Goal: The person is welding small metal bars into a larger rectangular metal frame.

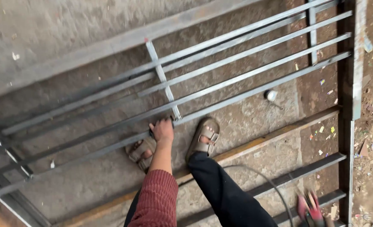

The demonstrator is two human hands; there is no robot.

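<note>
My left hand (163, 130) is clamped on a bar of the steel grille (237, 67), bars already laid out. My right hand (309, 208), blurred, grips a red tool (314, 214); I cannot tell how firmly.

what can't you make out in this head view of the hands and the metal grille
- Left hand: its fingers curl over a grille bar, so the grip itself is hidden.
- Right hand: motion-blurred and cut by the bottom edge; the red tool in it can't be identified.
- Left sandal: partly behind the forearm.
- Small round object on the floor: too small to identify.
</note>
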